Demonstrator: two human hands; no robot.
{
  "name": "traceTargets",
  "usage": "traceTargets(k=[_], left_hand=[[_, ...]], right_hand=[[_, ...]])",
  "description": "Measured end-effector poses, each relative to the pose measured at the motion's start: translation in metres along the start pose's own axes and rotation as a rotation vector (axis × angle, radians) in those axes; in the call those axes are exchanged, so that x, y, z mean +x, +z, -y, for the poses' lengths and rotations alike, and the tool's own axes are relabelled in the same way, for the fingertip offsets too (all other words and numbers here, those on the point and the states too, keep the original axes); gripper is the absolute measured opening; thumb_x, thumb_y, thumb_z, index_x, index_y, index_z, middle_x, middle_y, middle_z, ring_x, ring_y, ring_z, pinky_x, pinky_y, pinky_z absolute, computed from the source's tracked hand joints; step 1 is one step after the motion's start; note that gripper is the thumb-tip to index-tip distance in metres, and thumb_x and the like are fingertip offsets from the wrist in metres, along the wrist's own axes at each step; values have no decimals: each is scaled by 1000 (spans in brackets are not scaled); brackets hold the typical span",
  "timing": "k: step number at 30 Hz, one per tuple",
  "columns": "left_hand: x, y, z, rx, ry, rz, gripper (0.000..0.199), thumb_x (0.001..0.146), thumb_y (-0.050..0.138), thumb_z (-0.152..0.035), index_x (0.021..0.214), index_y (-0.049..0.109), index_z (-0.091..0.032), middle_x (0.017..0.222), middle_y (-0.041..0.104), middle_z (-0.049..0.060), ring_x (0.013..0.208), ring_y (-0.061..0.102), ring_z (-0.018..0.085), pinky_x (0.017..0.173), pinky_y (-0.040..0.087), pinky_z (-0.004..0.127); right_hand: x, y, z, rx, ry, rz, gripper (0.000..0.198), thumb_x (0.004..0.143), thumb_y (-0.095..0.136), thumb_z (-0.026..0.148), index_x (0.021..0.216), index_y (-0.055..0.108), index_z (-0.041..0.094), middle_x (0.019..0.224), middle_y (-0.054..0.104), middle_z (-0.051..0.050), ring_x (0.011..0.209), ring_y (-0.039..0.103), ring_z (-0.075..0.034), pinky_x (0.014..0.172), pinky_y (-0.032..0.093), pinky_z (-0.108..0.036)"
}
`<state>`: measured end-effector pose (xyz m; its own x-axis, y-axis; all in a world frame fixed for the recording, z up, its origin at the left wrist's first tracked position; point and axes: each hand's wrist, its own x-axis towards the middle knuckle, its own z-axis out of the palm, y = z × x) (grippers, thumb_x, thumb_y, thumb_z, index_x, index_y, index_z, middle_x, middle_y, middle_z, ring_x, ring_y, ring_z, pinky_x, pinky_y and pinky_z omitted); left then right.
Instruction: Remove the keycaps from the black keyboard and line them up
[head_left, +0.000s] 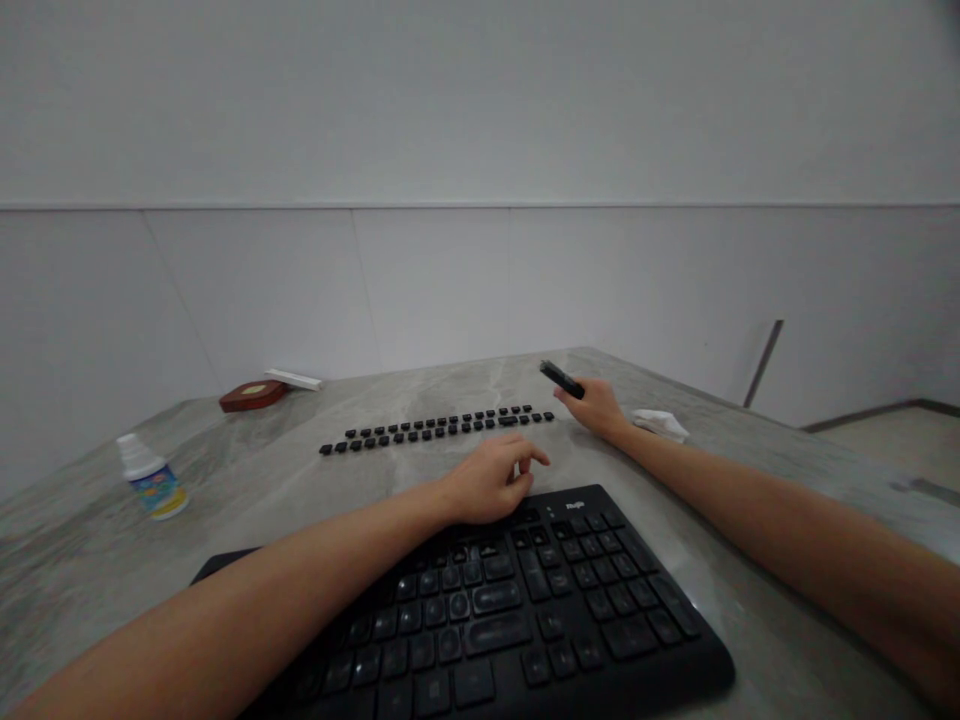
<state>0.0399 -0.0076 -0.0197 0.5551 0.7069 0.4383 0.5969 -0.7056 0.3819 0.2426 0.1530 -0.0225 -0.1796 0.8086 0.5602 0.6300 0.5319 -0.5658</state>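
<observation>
My left hand rests at the top edge of a black keyboard, its fingers loosely bent and apart, with nothing visible in them. Several keys in the keyboard's upper part are off, and bare switch spots show there. My right hand is closed around a short black brush, held above the table to the right of the loose keys. Its tip points up and left, and its bristles are hard to make out. Two rows of loose black keycaps lie on the table beyond the keyboard.
A white spray bottle with a blue and yellow label stands at the left on the grey marbled table. Behind it lie a reddish-brown wooden object and a white strip. A crumpled white tissue lies by my right forearm.
</observation>
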Motion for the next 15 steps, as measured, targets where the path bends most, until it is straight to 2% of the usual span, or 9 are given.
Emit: traceTargets(k=[3, 5, 6, 9, 12, 13, 15], left_hand=[[0, -1, -2, 12, 34, 42, 24, 79, 51, -3, 90, 68, -15, 82, 63, 4, 73, 57, 14, 73, 49, 28], [0, -2, -3, 29, 63, 65, 24, 79, 50, -2, 88, 69, -14, 85, 65, 5, 75, 59, 14, 73, 50, 27], [0, -2, -3, 48, 80, 70, 24, 80, 50, -2, 90, 69, -14, 87, 65, 6, 76, 59, 15, 74, 50, 28], [-1, -4, -5, 121, 126, 76, 24, 82, 49, -5, 95, 68, -13, 92, 65, 8, 81, 61, 17, 77, 50, 30], [-2, -5, -7, 184, 182, 103, 24, 84, 48, -8, 99, 66, -14, 92, 64, 8, 82, 61, 18, 75, 51, 31], [-3, -6, -7, 197, 201, 112, 25, 85, 48, -8, 100, 66, -14, 93, 64, 8, 82, 61, 19, 74, 51, 31], [-3, -6, -7, 214, 231, 117, 25, 84, 47, -8, 101, 65, -14, 92, 64, 8, 80, 61, 19, 72, 50, 30]], right_hand=[[-4, -16, 24, 96, 52, -148, 55, 90, 32, 50, 83, 69, 10, 63, 60, -8, 60, 54, -19, 56, 38, -29], [-21, -30, 43, 182, 33, -162, 61, 94, 25, 52, 83, 69, 12, 71, 63, -9, 65, 57, -18, 59, 42, -28], [-34, -37, 51, 294, 28, -142, 60, 94, 28, 54, 80, 69, 12, 70, 62, -9, 65, 56, -18, 59, 43, -28], [-83, -58, 71, 373, -60, 55, 52, 93, 38, 53, 72, 68, 16, 59, 54, -3, 57, 51, -15, 53, 40, -27], [-121, -73, 82, 248, -348, 356, 34, 91, 49, 40, 70, 64, 17, 59, 55, -1, 56, 51, -14, 55, 40, -27], [-127, -76, 85, 209, -447, 405, 30, 90, 51, 36, 70, 63, 17, 63, 58, -2, 59, 52, -14, 57, 41, -27], [-129, -78, 89, 159, -507, 420, 25, 92, 48, 30, 77, 63, 17, 68, 61, -3, 63, 55, -14, 61, 42, -28]])
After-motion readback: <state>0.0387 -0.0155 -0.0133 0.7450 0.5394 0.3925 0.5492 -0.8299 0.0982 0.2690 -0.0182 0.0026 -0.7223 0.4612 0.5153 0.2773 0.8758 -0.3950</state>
